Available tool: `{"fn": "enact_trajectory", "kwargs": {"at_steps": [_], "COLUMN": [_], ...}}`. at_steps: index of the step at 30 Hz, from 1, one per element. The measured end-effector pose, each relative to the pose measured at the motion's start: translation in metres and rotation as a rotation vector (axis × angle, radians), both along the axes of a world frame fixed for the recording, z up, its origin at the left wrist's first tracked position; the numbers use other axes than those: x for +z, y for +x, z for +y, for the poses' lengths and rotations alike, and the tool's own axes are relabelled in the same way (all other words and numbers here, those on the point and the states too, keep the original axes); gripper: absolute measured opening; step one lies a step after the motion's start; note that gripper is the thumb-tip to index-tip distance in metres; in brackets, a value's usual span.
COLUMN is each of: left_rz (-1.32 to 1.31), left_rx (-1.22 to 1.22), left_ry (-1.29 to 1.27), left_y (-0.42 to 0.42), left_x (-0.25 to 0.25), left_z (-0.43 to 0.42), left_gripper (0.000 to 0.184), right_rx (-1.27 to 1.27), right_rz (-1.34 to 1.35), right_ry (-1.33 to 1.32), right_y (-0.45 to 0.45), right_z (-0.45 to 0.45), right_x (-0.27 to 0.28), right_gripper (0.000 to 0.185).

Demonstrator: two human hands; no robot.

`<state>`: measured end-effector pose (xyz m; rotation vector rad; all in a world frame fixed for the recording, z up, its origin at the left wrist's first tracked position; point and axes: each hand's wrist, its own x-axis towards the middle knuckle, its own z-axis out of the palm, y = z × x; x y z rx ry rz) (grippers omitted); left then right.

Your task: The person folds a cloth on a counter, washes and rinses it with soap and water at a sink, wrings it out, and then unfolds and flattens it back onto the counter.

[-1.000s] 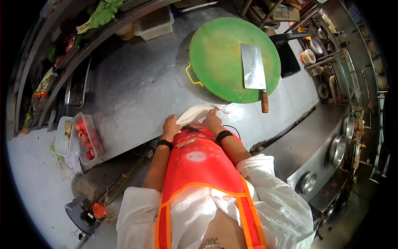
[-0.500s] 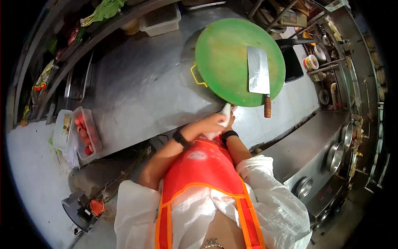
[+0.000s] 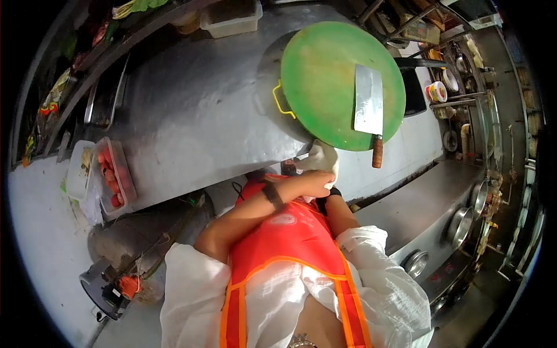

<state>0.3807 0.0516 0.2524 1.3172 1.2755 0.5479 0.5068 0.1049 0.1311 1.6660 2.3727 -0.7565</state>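
A white cloth (image 3: 322, 158) hangs bunched just below the near edge of a round green chopping board (image 3: 331, 81). My left hand (image 3: 318, 183) is across in front of my body, fingers closed on the lower part of this cloth. Behind it, my right hand is hidden by the cloth and my left hand; only its wrist with a black band (image 3: 332, 200) shows. On the board lies a cleaver (image 3: 368, 101), its wooden handle over the near right edge.
A clear tub of red tomatoes (image 3: 114, 177) stands at the left end of the metal table (image 3: 191, 124). An empty-looking plastic bin (image 3: 232, 20) is at the back. Right of me is a steel counter (image 3: 418, 203) with round metal bowls (image 3: 460, 226) beside it.
The cloth was stretched between both hands and is now bunched up. My left hand has moved right, across to my right wrist. The camera view has shifted slightly.
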Motion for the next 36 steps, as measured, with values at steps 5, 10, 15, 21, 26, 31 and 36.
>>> {"fn": "enact_trajectory", "kwargs": {"at_steps": [5,10,15,21,26,31,36], "left_rz": [0.016,-0.006,-0.035,0.118,0.048,-0.383,0.065], "left_rx": [0.083,0.076,0.146,0.239,0.561,1.177,0.931], "left_ry": [0.158,0.118,0.086,0.024,0.018,-0.253,-0.309], "left_y": [0.008,0.007,0.003,-0.033,-0.066,-0.13,-0.175], "left_x": [-0.027,-0.023,-0.033,-0.034,-0.11,-0.088,-0.017], "left_z": [-0.006,-0.002,-0.001,-0.01,-0.061,-0.136,-0.205], "left_gripper": [0.024,0.024,0.03,0.035,0.037,0.05,0.08], "right_rx": [0.041,0.095,0.204,0.523,0.946,0.992,0.888], "right_rz": [0.03,0.073,0.17,0.383,0.458,0.257,0.175], "right_ry": [-0.02,-0.045,-0.087,-0.244,-0.566,-0.777,-0.319], "right_y": [-0.005,-0.01,-0.026,-0.08,-0.123,-0.16,-0.173], "right_z": [0.0,0.004,0.013,0.009,-0.036,-0.038,0.018], "right_x": [0.001,0.002,0.006,0.037,0.112,0.111,0.03], "right_gripper": [0.062,0.058,0.054,0.049,0.045,0.042,0.031]}}
